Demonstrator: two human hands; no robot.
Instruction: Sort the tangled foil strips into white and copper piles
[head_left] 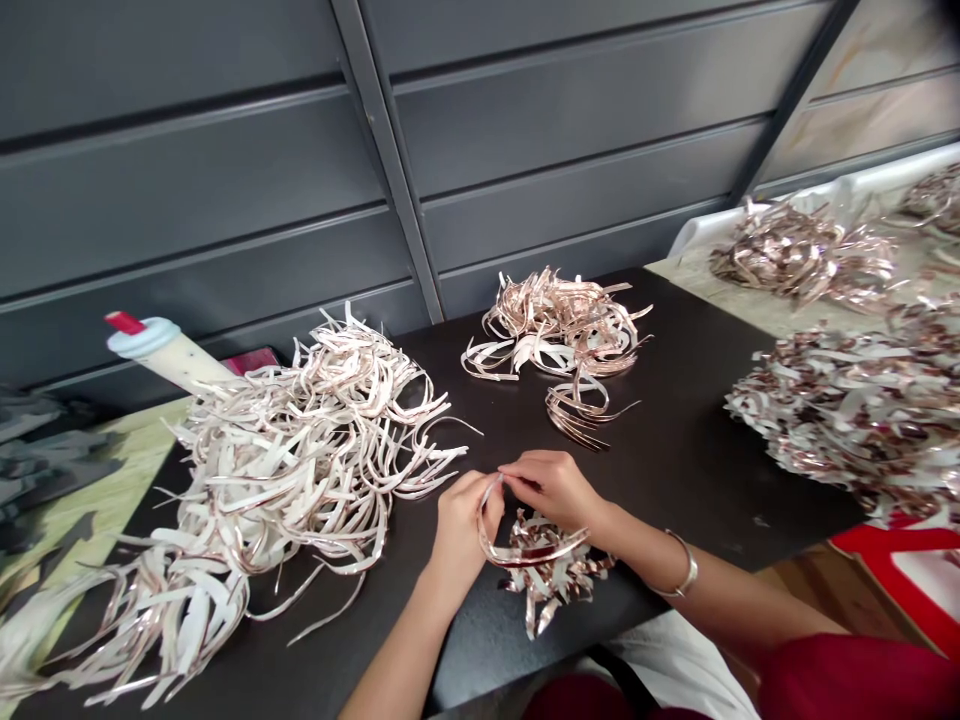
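Observation:
My left hand [466,522] is closed on a thin curled strip [491,545], copper on one face and white on the other, whose tail loops down to the right. The fingertips of my right hand [551,488] pinch the strip's upper end, close to the left thumb. Below both hands lies a small heap of crinkled copper-and-white pieces [551,575], partly hidden by the strip. To the left spreads a large tangled pile of white-backed strips [300,440]. Farther back sits a smaller pile of copper strips [562,315], with a few loose curled strips [581,408] in front of it.
The black table [690,390] ends near my lap. A big crinkled heap [862,410] stands at the right, with another copper bundle [806,250] behind it. A pale tumbler with a red straw [172,352] leans at the back left. A grey panelled wall [570,130] bounds the back.

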